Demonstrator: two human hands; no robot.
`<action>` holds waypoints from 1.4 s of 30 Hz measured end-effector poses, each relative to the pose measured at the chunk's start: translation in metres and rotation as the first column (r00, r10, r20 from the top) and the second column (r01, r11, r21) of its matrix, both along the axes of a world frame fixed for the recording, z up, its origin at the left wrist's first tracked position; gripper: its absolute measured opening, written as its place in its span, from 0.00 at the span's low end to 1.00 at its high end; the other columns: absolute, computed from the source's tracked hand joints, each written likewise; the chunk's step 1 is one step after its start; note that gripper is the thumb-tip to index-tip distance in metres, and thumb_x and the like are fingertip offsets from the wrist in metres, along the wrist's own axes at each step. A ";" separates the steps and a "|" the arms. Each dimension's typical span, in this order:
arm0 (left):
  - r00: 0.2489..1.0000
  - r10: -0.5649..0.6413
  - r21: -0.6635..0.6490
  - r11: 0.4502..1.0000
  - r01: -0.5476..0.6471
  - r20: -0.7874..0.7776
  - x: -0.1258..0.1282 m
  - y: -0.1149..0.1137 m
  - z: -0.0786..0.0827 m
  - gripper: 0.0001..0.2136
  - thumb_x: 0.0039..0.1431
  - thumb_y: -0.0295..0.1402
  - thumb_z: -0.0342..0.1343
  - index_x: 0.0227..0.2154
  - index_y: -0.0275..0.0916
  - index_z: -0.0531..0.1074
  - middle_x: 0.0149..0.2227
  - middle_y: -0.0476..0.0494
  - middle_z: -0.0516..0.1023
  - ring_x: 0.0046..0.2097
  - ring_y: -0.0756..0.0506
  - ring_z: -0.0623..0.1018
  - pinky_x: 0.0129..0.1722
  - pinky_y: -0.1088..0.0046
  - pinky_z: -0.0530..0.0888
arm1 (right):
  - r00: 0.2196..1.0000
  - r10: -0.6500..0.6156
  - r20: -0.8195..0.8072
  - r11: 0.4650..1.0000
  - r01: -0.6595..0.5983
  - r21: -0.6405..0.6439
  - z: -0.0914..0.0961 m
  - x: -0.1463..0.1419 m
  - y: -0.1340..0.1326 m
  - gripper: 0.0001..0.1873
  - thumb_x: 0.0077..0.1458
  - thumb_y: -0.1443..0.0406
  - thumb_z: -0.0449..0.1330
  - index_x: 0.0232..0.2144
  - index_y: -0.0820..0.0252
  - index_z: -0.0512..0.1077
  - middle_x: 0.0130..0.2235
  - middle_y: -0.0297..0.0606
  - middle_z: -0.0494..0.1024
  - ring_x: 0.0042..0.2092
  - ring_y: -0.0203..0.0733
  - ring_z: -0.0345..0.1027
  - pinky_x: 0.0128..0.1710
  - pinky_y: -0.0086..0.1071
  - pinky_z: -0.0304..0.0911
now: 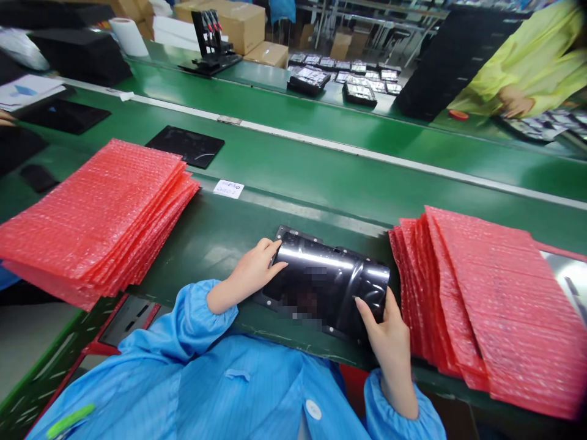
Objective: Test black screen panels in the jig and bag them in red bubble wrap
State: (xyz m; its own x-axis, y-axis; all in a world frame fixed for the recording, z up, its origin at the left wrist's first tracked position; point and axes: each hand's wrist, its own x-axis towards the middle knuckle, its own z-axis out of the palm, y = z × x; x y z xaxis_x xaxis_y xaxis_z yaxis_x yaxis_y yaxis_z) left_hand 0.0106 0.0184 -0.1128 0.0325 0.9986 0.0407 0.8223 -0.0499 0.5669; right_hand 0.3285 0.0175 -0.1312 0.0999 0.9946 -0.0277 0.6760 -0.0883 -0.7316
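Note:
A glossy black sheet [316, 281] lies curved over a flat dark plate [300, 234] with small light dots along its edges, on the green bench in front of me. My left hand [257, 272] grips the sheet's left edge, thumb on top and fingers at the upper left corner. At the right edge, my right hand [387, 330] has its thumb on the face and fingers round the side. What lies under the sheet is mostly hidden. A pile of red bubble-wrap bags [495, 293] stands close to the right hand.
To the left is another stack of red bubble-wrap bags [101, 214]. Behind it lies a black panel [187, 146], with a white label [228, 189] nearer. Across the line, a co-worker in yellow [527, 73] handles parts beside a tall black stack [452, 64]. Several black trays [360, 93] sit at the back.

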 end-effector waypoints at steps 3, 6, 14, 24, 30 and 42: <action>0.968 0.009 0.044 0.999 0.002 -0.251 0.006 -0.007 -0.004 0.22 0.67 0.40 0.49 0.60 0.36 0.63 0.48 0.37 0.72 0.44 0.42 0.77 0.36 0.68 0.74 | 0.998 0.030 0.049 0.999 -0.029 -0.019 0.003 0.002 0.000 0.46 0.53 0.46 0.61 0.65 0.69 0.59 0.45 0.49 0.81 0.48 0.53 0.75 0.48 0.38 0.68; 0.939 0.006 0.066 0.998 0.018 -0.343 0.009 -0.011 -0.007 0.20 0.69 0.40 0.45 0.58 0.38 0.66 0.46 0.39 0.73 0.42 0.43 0.77 0.32 0.71 0.73 | 0.996 0.045 0.071 0.999 -0.043 -0.022 0.006 0.002 0.002 0.45 0.54 0.46 0.60 0.64 0.71 0.60 0.38 0.46 0.82 0.43 0.51 0.77 0.44 0.36 0.68; 0.932 -0.008 0.059 0.998 0.031 -0.362 0.009 -0.010 -0.009 0.21 0.70 0.41 0.43 0.58 0.36 0.66 0.46 0.38 0.73 0.43 0.44 0.77 0.33 0.72 0.73 | 0.976 0.092 0.197 0.996 -0.090 -0.018 0.011 0.000 0.009 0.43 0.56 0.44 0.56 0.64 0.64 0.60 0.31 0.40 0.81 0.35 0.50 0.78 0.38 0.37 0.69; 0.851 -0.055 0.039 0.995 0.089 -0.523 0.009 -0.004 0.008 0.20 0.70 0.37 0.40 0.55 0.36 0.70 0.41 0.39 0.76 0.41 0.41 0.76 0.26 0.69 0.68 | 0.711 0.216 0.669 0.957 -0.291 0.001 0.020 0.004 0.020 0.36 0.59 0.44 0.55 0.58 0.65 0.69 0.38 0.53 0.80 0.41 0.58 0.75 0.35 0.43 0.70; 0.819 -0.062 0.118 0.981 0.156 -0.570 0.005 -0.002 0.008 0.20 0.70 0.37 0.41 0.54 0.34 0.73 0.38 0.37 0.77 0.41 0.38 0.74 0.29 0.66 0.70 | 0.761 0.309 0.570 0.859 -0.481 0.177 0.021 0.009 0.030 0.23 0.59 0.55 0.61 0.53 0.60 0.73 0.56 0.47 0.74 0.57 0.56 0.64 0.54 0.48 0.62; 0.826 -0.263 0.065 0.939 0.338 -0.499 -0.020 -0.008 -0.020 0.41 0.58 0.59 0.48 0.67 0.35 0.54 0.69 0.32 0.53 0.68 0.29 0.56 0.61 0.40 0.58 | 0.683 0.495 0.538 0.847 -0.518 -0.122 0.037 0.017 0.021 0.39 0.54 0.54 0.64 0.64 0.58 0.59 0.67 0.50 0.59 0.67 0.59 0.53 0.61 0.66 0.49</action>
